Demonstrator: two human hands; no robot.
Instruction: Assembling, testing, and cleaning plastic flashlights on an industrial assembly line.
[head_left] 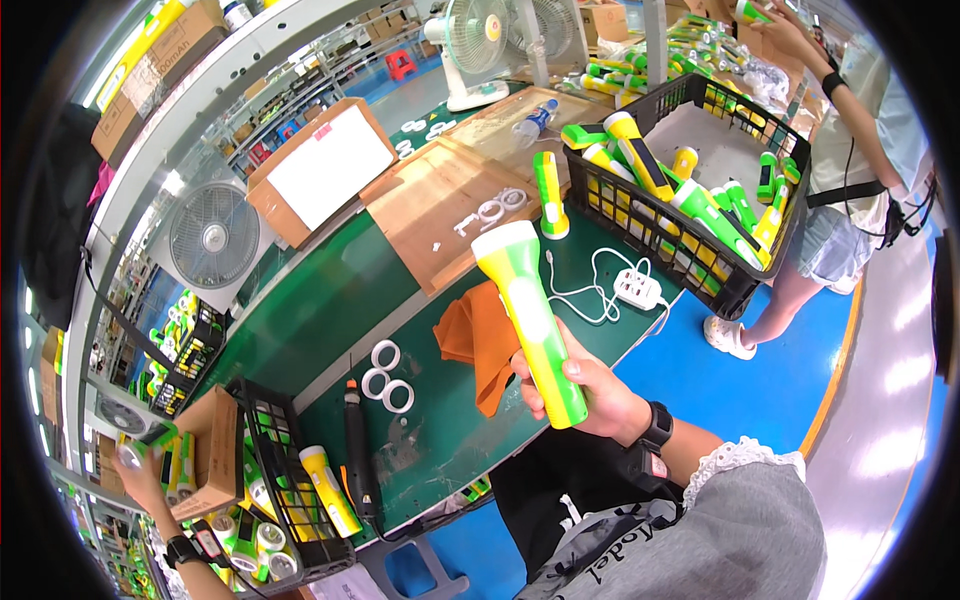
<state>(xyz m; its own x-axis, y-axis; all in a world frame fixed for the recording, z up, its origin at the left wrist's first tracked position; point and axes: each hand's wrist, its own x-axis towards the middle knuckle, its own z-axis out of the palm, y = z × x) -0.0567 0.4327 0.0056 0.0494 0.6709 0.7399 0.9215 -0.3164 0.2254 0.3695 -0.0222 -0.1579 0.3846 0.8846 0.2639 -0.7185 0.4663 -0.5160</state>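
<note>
My right hand (592,392) grips a yellow and green flashlight (530,320) by its handle, with the wide head pointing up and away over the green table (330,300). An orange cloth (480,340) lies on the table just left of this hand. Far out at the lower left, my left hand (140,478) is closed around another green flashlight (135,452) beside an open cardboard box (215,450). A black watch sits on each wrist.
A black crate (285,480) of flashlights and a black tool (357,450) lie at the table's near left, with white rings (388,378) nearby. A larger black crate (640,215) stands far right beside a white power strip (637,288). Another person (850,130) stands there. Fans and wooden boards lie beyond.
</note>
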